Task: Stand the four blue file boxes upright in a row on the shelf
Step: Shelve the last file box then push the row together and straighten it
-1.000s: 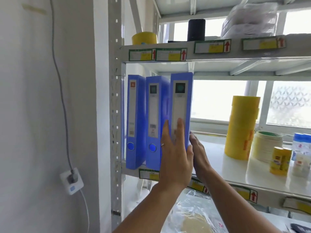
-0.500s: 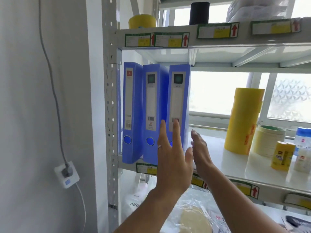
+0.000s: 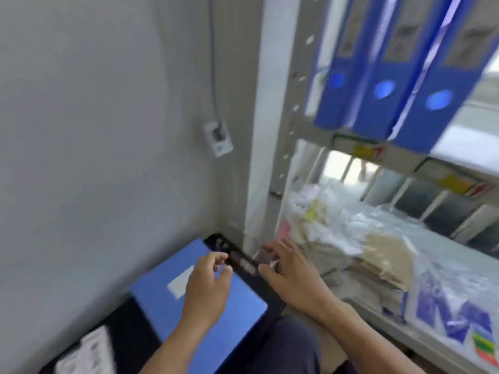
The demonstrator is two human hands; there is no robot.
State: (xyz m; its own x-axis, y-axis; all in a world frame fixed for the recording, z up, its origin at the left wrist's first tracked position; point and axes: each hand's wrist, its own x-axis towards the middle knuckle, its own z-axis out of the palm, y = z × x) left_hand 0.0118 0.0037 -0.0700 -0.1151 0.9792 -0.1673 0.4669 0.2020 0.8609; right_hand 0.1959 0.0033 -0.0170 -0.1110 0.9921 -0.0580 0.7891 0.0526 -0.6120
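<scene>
Three blue file boxes stand upright side by side at the left end of the shelf [image 3: 456,147]: the left box [image 3: 333,85], the middle box [image 3: 382,93] and the right box [image 3: 437,103]. A fourth blue file box [image 3: 216,314] lies flat low down, on a dark surface beside the wall. My left hand [image 3: 208,284] hovers over its far end, fingers apart and curled. Just beyond that box's right edge is my right hand [image 3: 290,271], fingers spread. Neither hand holds anything. The picture is blurred.
A grey perforated shelf post [image 3: 286,130] stands between the wall and the boxes. A white socket with a cable [image 3: 217,139] hangs on the wall. Plastic-wrapped packets [image 3: 351,238] fill the lower shelf. My dark trouser knee [image 3: 289,344] is at the bottom.
Both hands have left the third upright box and dropped to the flat box below. The view has swung sharply downward.
</scene>
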